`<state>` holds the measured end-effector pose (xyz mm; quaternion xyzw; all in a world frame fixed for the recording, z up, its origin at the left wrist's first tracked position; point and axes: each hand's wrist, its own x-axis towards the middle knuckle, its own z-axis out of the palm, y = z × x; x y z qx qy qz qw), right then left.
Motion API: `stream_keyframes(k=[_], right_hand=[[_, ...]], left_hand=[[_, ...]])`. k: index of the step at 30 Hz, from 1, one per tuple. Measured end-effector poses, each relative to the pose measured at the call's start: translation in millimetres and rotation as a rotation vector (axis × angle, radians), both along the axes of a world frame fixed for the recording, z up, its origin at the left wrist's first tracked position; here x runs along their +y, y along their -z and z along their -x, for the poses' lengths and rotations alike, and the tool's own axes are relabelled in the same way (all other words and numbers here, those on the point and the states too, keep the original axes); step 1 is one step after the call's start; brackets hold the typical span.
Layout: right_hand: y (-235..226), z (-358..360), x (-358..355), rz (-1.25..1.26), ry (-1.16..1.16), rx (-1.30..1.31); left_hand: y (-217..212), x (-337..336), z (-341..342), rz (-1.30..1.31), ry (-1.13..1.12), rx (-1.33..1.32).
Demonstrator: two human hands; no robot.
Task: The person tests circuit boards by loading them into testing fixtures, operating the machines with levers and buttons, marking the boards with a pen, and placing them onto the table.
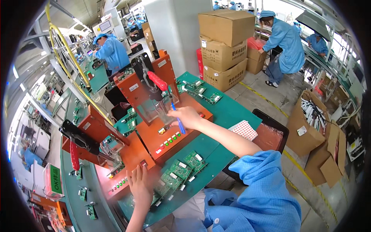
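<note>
My right hand (188,118) is closed round a blue pen (181,127) at the right orange test fixture (191,102). Its fingers are beside the clear plate under the fixture's press, whose red lever handle (157,80) is above. My left hand (140,187) lies at the front of the left orange fixture (101,170), fingers stretched out, by a small dark switch (144,163). That fixture's red handle (74,157) hangs down. Both fixtures carry rows of red and green lights. Green circuit boards (181,169) with white labels lie in a row between my arms.
A sheet of small labels (244,130) sits at the green table's right edge, beside a dark tray (270,133). More boards (201,91) lie behind the right fixture. Stacked cartons (224,50) stand beyond. An open carton (309,120) is on the floor at right. Co-workers (284,42) work farther off.
</note>
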<state>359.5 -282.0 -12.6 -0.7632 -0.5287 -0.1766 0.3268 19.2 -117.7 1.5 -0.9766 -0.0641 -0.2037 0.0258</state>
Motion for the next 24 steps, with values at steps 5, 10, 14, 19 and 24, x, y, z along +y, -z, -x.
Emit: stream_keyframes(k=[5, 10, 14, 19, 24], right_hand=[[-0.9, 3.0, 2.5, -0.044, -0.01, -0.009], [-1.8, 5.9, 1.3, -0.025, 0.0, 0.013], [0.7, 6.4, 5.1, -0.036, -0.012, 0.009], [0.6, 5.8, 3.7, 0.1, 0.044, 0.073], [-6.8, 4.9, -6.8, 0.04, 0.034, 0.029]], left_hand=[[1.0, 1.4, -6.7, -0.07, -0.019, 0.058], [24.8, 0.7, -15.7, -0.234, -0.073, 0.104], [26.8, -12.4, -21.3, -0.495, -0.251, 0.275], [25.7, -21.5, -22.6, -0.647, -0.306, 0.332], [5.5, -39.9, -33.9, -0.616, -0.29, 0.448]])
